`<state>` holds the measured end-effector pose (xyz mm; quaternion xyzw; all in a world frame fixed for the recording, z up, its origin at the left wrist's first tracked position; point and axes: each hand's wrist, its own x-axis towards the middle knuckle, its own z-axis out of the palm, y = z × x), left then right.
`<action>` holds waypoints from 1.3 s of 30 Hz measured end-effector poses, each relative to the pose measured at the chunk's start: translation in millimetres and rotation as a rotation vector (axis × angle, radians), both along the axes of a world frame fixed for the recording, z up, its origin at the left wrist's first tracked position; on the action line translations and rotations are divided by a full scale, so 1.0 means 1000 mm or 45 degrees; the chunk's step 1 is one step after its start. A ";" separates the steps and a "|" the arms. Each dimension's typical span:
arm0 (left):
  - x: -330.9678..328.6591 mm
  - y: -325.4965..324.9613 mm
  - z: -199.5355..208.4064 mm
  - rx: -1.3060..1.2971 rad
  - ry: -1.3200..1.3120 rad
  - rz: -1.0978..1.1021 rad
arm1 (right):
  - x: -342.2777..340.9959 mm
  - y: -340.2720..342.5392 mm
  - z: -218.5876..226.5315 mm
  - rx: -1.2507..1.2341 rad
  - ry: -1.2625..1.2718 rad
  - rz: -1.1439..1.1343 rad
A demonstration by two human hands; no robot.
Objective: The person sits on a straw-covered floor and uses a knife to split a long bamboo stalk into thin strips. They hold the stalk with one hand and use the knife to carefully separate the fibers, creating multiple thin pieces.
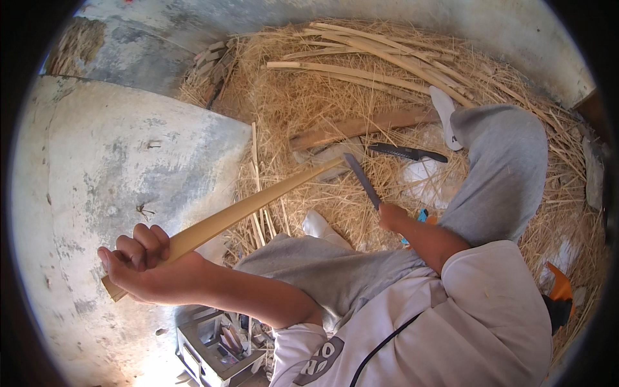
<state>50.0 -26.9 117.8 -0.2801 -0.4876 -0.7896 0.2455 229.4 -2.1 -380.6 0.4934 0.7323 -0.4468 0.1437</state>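
Note:
My left hand (149,261) is closed round the near end of a long, flat bamboo strip (251,205), which slants up and away to the right. In my right hand (391,217) is a knife (363,182) with a straight dark blade pointing away from me. Its tip lies close beside the strip's far end; whether the two touch I cannot tell. My fingers hide the knife's handle. A second knife-like tool, black and long (407,152), lies on the shavings just beyond the blade.
Pale shavings (271,103) cover the floor, with several split bamboo strips (367,72) piled at the back. A brown wooden plank (367,128) lies beyond the black tool. A worn wall (129,161) stands at left, above a metal-framed crate (216,355) of small items. My legs (500,168) frame the work.

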 end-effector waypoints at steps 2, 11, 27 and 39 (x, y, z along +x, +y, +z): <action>0.000 0.000 0.000 0.005 -0.018 0.006 | 0.002 -0.001 0.005 -0.041 -0.006 -0.006; 0.005 0.005 0.000 0.050 -0.037 0.022 | 0.010 -0.009 0.004 0.097 -0.012 0.273; -0.009 -0.004 0.002 0.071 -0.083 -0.212 | 0.031 0.119 -0.001 0.891 -0.371 -0.349; -0.043 -0.032 -0.007 -0.204 0.233 -0.508 | 0.055 0.141 -0.025 0.901 -0.548 -0.440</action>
